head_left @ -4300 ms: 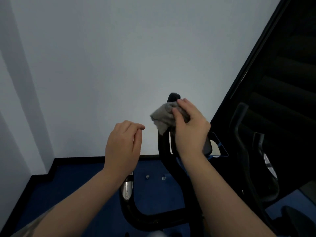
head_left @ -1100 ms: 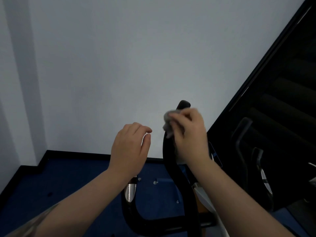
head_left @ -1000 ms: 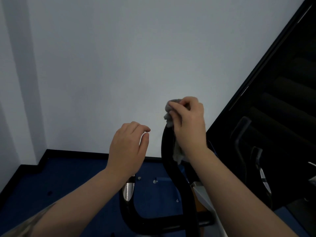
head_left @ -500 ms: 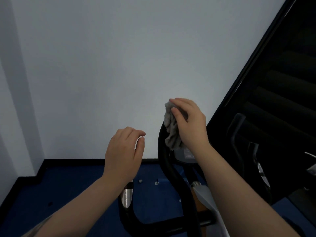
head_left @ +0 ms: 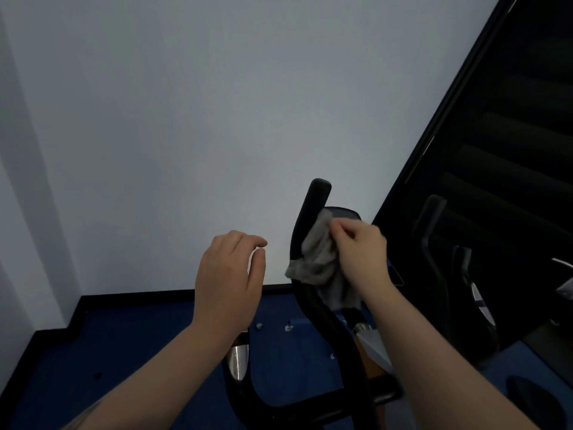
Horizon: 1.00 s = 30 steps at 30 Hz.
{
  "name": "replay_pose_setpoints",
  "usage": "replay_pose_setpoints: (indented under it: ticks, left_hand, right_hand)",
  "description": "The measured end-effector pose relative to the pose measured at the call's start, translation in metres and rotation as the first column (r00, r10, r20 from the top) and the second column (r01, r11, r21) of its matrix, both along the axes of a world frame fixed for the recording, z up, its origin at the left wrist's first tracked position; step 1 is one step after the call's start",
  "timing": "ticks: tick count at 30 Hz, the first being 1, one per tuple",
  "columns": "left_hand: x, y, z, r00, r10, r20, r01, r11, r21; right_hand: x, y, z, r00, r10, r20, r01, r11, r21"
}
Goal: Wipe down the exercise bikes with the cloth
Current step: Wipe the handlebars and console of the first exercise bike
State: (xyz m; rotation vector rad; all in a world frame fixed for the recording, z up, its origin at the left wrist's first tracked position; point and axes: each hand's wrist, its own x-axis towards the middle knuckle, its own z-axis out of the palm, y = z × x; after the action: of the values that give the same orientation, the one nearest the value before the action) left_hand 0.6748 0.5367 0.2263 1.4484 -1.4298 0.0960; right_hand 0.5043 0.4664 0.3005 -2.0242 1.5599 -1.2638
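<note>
A black exercise bike handlebar [head_left: 311, 212] rises in front of me, its right upright curving up to a rounded tip. My right hand [head_left: 361, 252] grips a crumpled grey cloth [head_left: 319, 259] and holds it against that upright, below the tip and beside the bike's console [head_left: 342, 212]. My left hand [head_left: 229, 280] hovers to the left of the bar with loosely curled fingers, holding nothing. Beneath it shows the chrome end of the left handlebar grip [head_left: 238, 361].
A pale wall [head_left: 186, 119] stands close ahead, with a black skirting above blue floor [head_left: 124, 336]. A second dark exercise bike [head_left: 434, 243] stands at the right, against a black slatted panel [head_left: 511, 119].
My right hand has slid the cloth down the upright from its tip, uncovering the rounded end. The left hand has stayed hovering in place.
</note>
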Motion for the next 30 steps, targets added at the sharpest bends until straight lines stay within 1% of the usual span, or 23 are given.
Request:
replay_pose_setpoints:
  ticks: [1, 2, 4, 5, 7, 8, 10, 12, 14, 16, 20, 23, 24, 25, 26, 28, 30]
  left_hand:
    - [0.000, 0.000, 0.000, 1.000, -0.005, -0.006, 0.005, 1.000, 0.000]
    - [0.000, -0.001, 0.001, 1.000, -0.007, -0.008, 0.007, 1.000, 0.003]
    - [-0.001, 0.000, 0.001, 1.000, -0.008, -0.008, 0.008, 1.000, 0.009]
    - [-0.001, 0.000, 0.002, 1.000, -0.011, -0.011, 0.011, 1.000, 0.007]
    - [-0.002, 0.000, 0.002, 1.000, -0.017, -0.022, 0.017, 1.000, 0.007]
    - [-0.001, 0.001, 0.002, 0.999, -0.015, -0.029, 0.015, 1.000, 0.007]
    - [-0.001, 0.001, 0.001, 0.999, -0.019, -0.036, 0.019, 1.000, 0.000]
    - [-0.001, 0.002, 0.001, 0.999, -0.026, -0.030, 0.026, 1.000, -0.002]
    - [-0.002, 0.002, 0.001, 1.000, -0.020, -0.022, 0.020, 1.000, 0.003]
    - [-0.001, 0.003, 0.002, 1.000, 0.000, -0.016, 0.000, 1.000, 0.009]
    - [-0.001, 0.006, 0.004, 1.000, -0.002, 0.025, 0.000, 0.999, 0.046]
    - [-0.003, 0.011, 0.014, 0.999, -0.035, -0.033, 0.038, 0.993, 0.108]
    - [-0.005, 0.015, 0.018, 0.997, -0.049, -0.064, 0.056, 0.992, 0.113]
    - [-0.009, 0.021, 0.020, 0.994, -0.063, -0.094, 0.072, 0.992, 0.101]
    - [-0.015, 0.030, 0.022, 0.990, -0.085, -0.112, 0.094, 0.992, 0.080]
    - [-0.034, 0.051, 0.021, 0.981, -0.148, -0.124, 0.156, 0.986, 0.063]
    - [-0.055, 0.071, 0.014, 0.971, -0.203, -0.127, 0.217, 0.970, 0.106]
  right_hand:
    - [-0.002, 0.001, -0.004, 0.997, 0.000, 0.078, -0.001, 1.000, 0.011]
    - [0.001, -0.001, -0.002, 0.978, -0.005, 0.208, 0.001, 1.000, 0.020]
    - [0.017, -0.010, 0.008, 0.898, 0.026, 0.440, -0.052, 0.998, 0.046]
    - [0.026, -0.011, 0.010, 0.865, 0.040, 0.500, -0.077, 0.996, 0.054]
    - [0.038, 0.000, -0.008, 0.855, 0.018, 0.518, -0.056, 0.997, 0.057]
    - [0.039, 0.013, -0.024, 0.879, 0.024, 0.476, -0.045, 0.998, 0.034]
    - [0.027, 0.039, -0.049, 0.945, 0.058, 0.322, -0.069, 0.997, 0.023]
    - [0.006, 0.040, -0.044, 0.968, 0.115, 0.223, -0.136, 0.987, 0.081]
    - [-0.007, 0.034, -0.025, 0.965, 0.158, 0.210, -0.176, 0.982, 0.070]
    - [0.001, 0.030, -0.018, 0.965, 0.174, 0.194, -0.178, 0.984, 0.003]
    - [0.015, 0.059, -0.053, 0.978, 0.208, -0.034, -0.208, 0.978, -0.021]
    - [-0.020, 0.079, -0.061, 0.956, 0.224, -0.188, -0.243, 0.966, -0.085]
    - [-0.034, 0.087, -0.062, 0.943, 0.229, -0.243, -0.256, 0.963, -0.085]
    - [-0.047, 0.093, -0.063, 0.925, 0.250, -0.285, -0.279, 0.958, -0.064]
    - [-0.061, 0.099, -0.062, 0.910, 0.289, -0.296, -0.310, 0.950, -0.027]
    - [-0.084, 0.103, -0.055, 0.894, 0.370, -0.252, -0.355, 0.929, 0.102]
    - [-0.087, 0.095, -0.047, 0.895, 0.387, -0.222, -0.344, 0.915, 0.208]
